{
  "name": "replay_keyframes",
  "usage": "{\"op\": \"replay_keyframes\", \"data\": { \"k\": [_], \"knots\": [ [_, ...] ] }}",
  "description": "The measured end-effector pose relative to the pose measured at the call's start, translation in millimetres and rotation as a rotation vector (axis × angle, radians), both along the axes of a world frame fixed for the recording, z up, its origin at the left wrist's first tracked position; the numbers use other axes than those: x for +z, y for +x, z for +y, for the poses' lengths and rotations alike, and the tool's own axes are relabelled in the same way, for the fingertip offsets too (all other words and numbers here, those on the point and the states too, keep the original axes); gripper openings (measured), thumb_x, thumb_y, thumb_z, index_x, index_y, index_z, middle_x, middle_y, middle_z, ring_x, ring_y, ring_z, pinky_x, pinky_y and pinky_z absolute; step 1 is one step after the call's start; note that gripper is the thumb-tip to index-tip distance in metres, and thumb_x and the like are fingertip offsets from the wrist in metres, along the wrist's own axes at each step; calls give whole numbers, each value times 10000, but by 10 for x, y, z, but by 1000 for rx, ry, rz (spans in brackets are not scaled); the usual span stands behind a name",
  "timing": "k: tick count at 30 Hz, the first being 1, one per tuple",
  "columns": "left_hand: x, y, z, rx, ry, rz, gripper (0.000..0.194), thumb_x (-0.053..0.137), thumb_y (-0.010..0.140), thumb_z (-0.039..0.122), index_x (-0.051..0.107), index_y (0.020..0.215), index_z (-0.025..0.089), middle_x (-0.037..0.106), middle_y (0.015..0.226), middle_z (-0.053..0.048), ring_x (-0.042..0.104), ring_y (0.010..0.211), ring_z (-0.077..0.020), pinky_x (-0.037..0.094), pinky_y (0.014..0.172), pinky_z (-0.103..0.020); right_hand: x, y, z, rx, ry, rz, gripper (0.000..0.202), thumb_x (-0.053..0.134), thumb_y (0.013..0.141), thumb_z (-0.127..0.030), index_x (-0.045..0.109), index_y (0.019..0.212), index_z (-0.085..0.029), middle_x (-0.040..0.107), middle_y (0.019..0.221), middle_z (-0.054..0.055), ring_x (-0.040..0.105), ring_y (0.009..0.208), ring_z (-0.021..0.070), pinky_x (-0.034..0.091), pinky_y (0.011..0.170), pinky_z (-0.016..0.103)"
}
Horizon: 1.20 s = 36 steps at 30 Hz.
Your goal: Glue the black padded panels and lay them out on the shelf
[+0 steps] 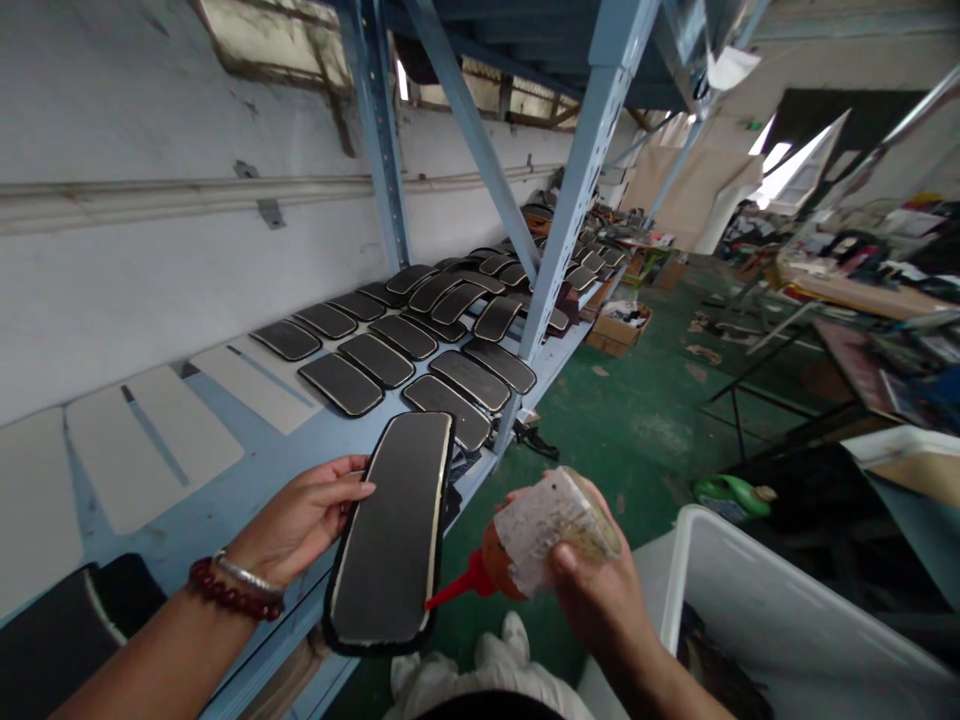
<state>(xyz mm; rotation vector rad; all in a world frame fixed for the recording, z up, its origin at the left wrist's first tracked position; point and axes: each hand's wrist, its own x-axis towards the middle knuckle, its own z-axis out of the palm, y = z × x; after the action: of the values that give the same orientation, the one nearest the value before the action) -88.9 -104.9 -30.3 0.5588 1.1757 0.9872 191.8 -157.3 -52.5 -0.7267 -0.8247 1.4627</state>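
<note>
A dark rounded-rectangular panel (390,530) with a black rim and a pale line along its edge is gripped at its left side by my left hand (311,515), thumb on top. My right hand (592,560) is wrapped round a glue bottle (544,535) with a red nozzle and a crusted whitish label. The bottle is tipped sideways, and its nozzle tip meets the panel's lower right edge. Behind the panel, many similar dark panels (367,360) lie in rows on the blue table (277,470).
Pale flat boards (157,440) lie on the table at the left, near another dark piece (67,630). A blue shelf post (577,170) rises at the table's edge. At lower right stands a white bin (795,570), with a green bottle (731,495) behind it.
</note>
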Motion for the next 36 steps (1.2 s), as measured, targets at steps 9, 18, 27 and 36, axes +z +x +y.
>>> {"op": "replay_keyframes", "data": {
  "k": [9,18,27,36],
  "knots": [
    [-105,69,-115,462,-119,-146,331,452,785,-133,703,812,82,759,625,-74,733,535,-174,628,523,-224,61,23,153,-235,-122,80,546,848,666,-363,635,1150,-229,738,978,88,688,944,307,539,881,475],
    [-92,296,-233,607,-167,-242,435,368,875,-104,625,1186,58,763,615,-31,742,534,-160,639,534,-211,35,90,315,-433,-108,93,478,842,684,-347,670,1114,-230,745,957,53,688,958,261,521,933,434],
    [-111,386,-254,690,-182,-272,460,406,863,-97,655,1189,112,757,640,-7,741,549,-136,632,576,-171,-127,79,176,-409,-174,102,465,831,691,-362,672,1107,-230,735,985,56,684,908,249,539,871,409],
    [-123,428,-278,698,-205,-273,527,432,825,-105,631,1251,134,801,835,-52,749,607,-134,626,579,-166,-245,-2,-10,-299,-211,114,504,819,710,-387,631,1150,-228,733,995,67,686,917,265,549,832,397]
  ]
}}
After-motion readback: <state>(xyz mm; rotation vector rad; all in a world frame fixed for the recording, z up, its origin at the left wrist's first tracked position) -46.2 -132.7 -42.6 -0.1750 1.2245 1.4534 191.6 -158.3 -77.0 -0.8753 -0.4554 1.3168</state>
